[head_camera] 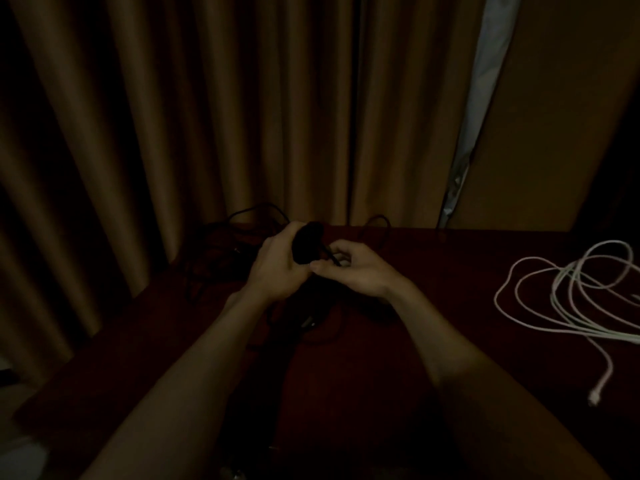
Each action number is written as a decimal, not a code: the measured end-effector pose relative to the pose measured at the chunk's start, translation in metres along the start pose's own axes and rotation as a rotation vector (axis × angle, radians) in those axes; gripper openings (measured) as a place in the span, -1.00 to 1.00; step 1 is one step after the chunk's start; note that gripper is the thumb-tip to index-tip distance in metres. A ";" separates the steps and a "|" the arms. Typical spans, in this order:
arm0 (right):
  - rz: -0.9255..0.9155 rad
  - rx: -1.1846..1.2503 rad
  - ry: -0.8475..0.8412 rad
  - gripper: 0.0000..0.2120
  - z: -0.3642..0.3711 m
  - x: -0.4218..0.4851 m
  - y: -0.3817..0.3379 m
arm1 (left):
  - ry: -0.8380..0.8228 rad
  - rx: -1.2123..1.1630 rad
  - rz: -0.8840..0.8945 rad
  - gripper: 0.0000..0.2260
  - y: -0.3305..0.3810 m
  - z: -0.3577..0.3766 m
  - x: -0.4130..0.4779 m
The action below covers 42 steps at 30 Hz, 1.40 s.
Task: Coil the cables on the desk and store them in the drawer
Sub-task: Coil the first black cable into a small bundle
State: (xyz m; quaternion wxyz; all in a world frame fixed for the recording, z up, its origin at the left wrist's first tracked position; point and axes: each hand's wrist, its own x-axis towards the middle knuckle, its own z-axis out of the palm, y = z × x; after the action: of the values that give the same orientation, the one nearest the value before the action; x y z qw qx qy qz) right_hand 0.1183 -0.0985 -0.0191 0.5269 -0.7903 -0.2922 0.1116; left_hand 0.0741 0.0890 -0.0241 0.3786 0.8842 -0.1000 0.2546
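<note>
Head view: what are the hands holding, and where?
The left hand wraps round a bundled black cable; the right hand pinches a strand leaving the bundle.

Both hands [277, 265] [356, 271] gripping black cable bundle [308, 242]

probably a dim home room: brown curtains [207, 116] behind a dark desk [467, 306].
</note>
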 end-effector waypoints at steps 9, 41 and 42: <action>0.134 -0.300 0.104 -0.73 -0.031 0.010 -0.002 | 0.133 0.112 -0.037 -0.47 0.035 -0.049 0.045; -0.062 0.033 0.554 -0.51 0.023 0.000 -0.035 | 0.087 0.036 -0.148 -0.73 0.033 0.007 0.024; -0.050 0.019 0.569 -0.52 0.025 0.001 -0.031 | 0.078 0.035 -0.151 -0.75 0.033 0.011 0.024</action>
State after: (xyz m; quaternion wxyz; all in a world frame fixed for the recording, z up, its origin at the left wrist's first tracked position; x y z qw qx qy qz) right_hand 0.0966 -0.0700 -0.0013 0.5976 -0.7775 -0.1510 -0.1252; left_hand 0.0867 0.0588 0.0029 0.3847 0.8852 -0.0139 0.2613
